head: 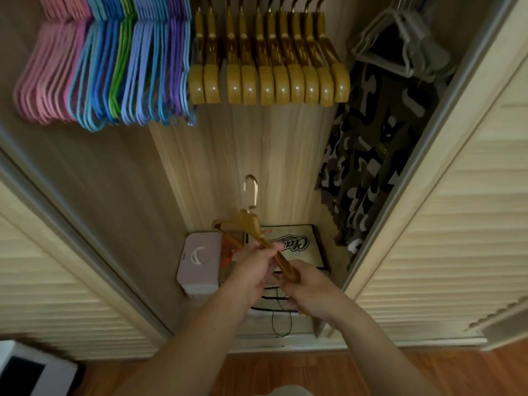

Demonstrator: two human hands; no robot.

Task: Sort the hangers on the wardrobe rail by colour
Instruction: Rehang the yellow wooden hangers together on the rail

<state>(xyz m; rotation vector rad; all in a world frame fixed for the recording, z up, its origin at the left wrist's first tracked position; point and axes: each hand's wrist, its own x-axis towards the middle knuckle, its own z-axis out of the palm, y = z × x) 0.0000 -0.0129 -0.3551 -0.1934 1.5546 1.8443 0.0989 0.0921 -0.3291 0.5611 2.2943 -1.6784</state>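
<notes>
A gold hanger (pixel 251 224) with a metal hook is held low in the wardrobe opening, hook pointing up. My left hand (pixel 254 267) grips its arm from the left, and my right hand (pixel 308 292) grips the lower end of the same arm. Above, on the rail, hang several pink hangers (pixel 48 72) at the far left, then blue hangers (pixel 97 75), a few green hangers (pixel 121 67), lilac and purple hangers (pixel 160 70), and a row of gold hangers (pixel 268 61). Grey hangers (pixel 400 44) hang at the right.
A camouflage garment (pixel 371 155) hangs at the right under the grey hangers. On the wardrobe floor stand a pale pink box (pixel 200 261) and a printed bag (pixel 291 247). Louvred sliding doors (pixel 445 224) frame the opening on both sides.
</notes>
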